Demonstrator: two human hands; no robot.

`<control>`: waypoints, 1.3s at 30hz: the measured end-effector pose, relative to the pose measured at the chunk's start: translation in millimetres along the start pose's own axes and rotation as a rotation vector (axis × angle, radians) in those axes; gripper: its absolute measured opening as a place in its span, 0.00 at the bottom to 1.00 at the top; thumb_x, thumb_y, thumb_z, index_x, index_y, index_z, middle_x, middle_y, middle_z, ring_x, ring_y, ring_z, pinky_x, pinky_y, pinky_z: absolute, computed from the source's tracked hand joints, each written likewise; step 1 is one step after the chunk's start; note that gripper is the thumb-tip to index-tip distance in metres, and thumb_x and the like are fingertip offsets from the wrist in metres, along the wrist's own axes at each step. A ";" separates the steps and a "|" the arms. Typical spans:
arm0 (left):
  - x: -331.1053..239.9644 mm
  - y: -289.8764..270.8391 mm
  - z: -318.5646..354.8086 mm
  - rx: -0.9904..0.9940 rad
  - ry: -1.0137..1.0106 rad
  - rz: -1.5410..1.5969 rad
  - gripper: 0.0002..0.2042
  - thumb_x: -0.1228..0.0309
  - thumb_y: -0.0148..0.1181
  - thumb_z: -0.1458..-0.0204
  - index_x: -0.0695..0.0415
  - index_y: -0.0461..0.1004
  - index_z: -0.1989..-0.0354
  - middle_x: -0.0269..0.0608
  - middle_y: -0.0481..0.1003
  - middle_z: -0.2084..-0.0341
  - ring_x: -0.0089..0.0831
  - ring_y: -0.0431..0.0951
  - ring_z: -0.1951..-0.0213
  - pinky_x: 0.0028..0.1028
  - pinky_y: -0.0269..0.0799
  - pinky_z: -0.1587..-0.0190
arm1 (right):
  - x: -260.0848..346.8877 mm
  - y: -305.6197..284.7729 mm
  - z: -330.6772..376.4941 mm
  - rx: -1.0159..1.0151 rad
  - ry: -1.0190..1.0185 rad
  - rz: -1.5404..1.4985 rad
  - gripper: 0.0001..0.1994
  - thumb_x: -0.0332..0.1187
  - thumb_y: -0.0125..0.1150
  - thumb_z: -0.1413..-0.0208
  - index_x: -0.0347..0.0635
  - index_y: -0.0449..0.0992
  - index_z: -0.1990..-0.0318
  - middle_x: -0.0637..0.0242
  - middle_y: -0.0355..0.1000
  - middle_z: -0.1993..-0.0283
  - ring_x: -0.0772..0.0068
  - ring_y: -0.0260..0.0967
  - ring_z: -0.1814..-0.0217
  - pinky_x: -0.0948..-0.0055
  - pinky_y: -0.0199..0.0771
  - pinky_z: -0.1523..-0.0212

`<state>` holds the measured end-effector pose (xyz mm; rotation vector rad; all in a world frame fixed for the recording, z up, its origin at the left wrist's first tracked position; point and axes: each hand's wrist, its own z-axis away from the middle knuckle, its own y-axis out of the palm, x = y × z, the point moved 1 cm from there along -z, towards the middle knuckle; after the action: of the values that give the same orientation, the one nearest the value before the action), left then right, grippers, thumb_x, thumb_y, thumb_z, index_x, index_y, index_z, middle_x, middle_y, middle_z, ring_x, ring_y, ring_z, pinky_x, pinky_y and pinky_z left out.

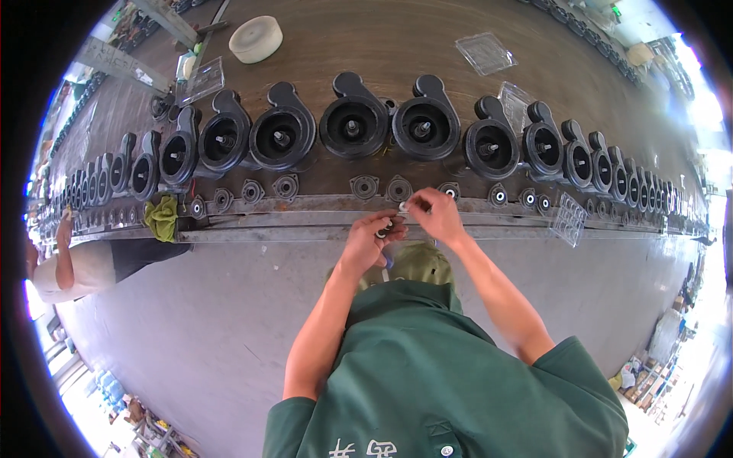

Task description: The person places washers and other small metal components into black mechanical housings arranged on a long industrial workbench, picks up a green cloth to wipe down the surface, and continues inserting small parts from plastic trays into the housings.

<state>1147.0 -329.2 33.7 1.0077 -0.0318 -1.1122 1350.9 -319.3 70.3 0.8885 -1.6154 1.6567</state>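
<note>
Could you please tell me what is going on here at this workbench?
A person in a green shirt is handling small parts at the bench's near edge. The left hand holds small dark parts; the right hand pinches a small pale piece close by. Beyond them stands a row of black housings, with round metal plates lying in front. Farther left, another person is also at the bench.
</note>
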 end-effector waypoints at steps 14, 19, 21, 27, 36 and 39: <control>-9.0 -13.9 11.2 -0.028 0.024 0.088 0.16 0.73 0.45 0.31 0.72 0.71 0.44 0.60 0.79 0.54 0.48 0.83 0.57 0.41 0.82 0.51 | -45.2 26.4 -34.1 -0.013 0.179 0.145 0.10 0.39 0.72 0.49 0.43 0.83 0.64 0.60 0.81 0.70 0.59 0.80 0.66 0.61 0.78 0.63; -11.3 -10.5 15.7 -0.001 0.030 0.090 0.18 0.71 0.44 0.30 0.71 0.68 0.40 0.60 0.79 0.53 0.47 0.83 0.56 0.40 0.82 0.52 | -38.4 33.1 -30.0 -0.068 0.094 0.116 0.13 0.37 0.74 0.51 0.42 0.81 0.62 0.63 0.80 0.65 0.62 0.79 0.66 0.62 0.78 0.64; -12.4 -10.9 17.7 -0.007 0.027 0.085 0.18 0.70 0.43 0.30 0.71 0.68 0.40 0.59 0.79 0.52 0.47 0.83 0.57 0.40 0.82 0.52 | -33.7 31.3 -28.1 -0.016 0.049 0.174 0.14 0.37 0.75 0.52 0.43 0.80 0.60 0.65 0.79 0.64 0.63 0.79 0.65 0.63 0.78 0.63; -12.8 -11.0 22.1 -0.013 0.017 0.047 0.17 0.70 0.44 0.30 0.70 0.68 0.41 0.59 0.79 0.52 0.47 0.83 0.56 0.41 0.82 0.51 | -41.2 32.2 -29.3 -0.019 0.051 0.152 0.15 0.35 0.75 0.53 0.44 0.80 0.58 0.67 0.77 0.63 0.64 0.78 0.65 0.63 0.78 0.63; -10.5 -8.7 26.7 -0.005 0.078 0.106 0.18 0.70 0.41 0.30 0.69 0.69 0.41 0.55 0.80 0.54 0.43 0.83 0.57 0.38 0.82 0.54 | 53.7 10.7 8.3 0.082 -0.192 0.095 0.11 0.36 0.74 0.51 0.46 0.82 0.61 0.66 0.76 0.63 0.61 0.78 0.62 0.64 0.78 0.64; -9.9 -2.5 25.1 0.001 0.089 0.097 0.18 0.69 0.41 0.30 0.69 0.69 0.42 0.52 0.80 0.55 0.40 0.83 0.57 0.34 0.81 0.57 | 63.7 11.4 17.2 0.199 -0.250 0.168 0.11 0.37 0.73 0.52 0.48 0.83 0.62 0.67 0.75 0.62 0.58 0.77 0.61 0.61 0.78 0.63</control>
<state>1128.2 -338.4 50.9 1.0453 -0.0093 -0.9785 1306.3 -337.2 117.0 1.1242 -1.7521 1.9112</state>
